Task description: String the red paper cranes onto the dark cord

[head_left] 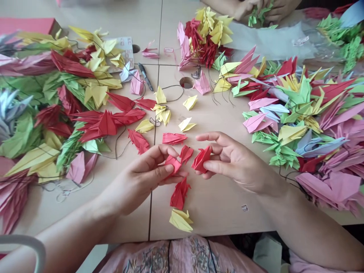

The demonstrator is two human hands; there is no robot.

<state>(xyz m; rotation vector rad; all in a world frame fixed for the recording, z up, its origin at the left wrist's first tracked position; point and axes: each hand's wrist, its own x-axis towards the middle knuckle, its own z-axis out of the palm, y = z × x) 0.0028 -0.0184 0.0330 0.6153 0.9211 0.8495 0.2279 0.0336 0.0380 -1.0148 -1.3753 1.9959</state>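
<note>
Just above the middle of the table my left hand (153,168) pinches a red folded paper crane (174,165) between thumb and fingers. Facing it, my right hand (224,161) grips another red paper crane (201,160), its thumb in front and forefinger raised. Between the hands lies a small red folded crane (186,154), close to the left fingertips. Below them sit a stack of red cranes (180,193) and a yellow crane (181,220). Farther up are a red bundle (174,138) and yellow cranes (187,124). My fingers partly hide both held cranes.
Heaps of colourful strung cranes cover the left (28,94) and right (318,113) sides. A pen (146,77) and a table hole (187,82) lie ahead. Dark thread (116,142) trails at left. Another person's hands (261,9) hold green folded paper beyond a plastic bag (270,40).
</note>
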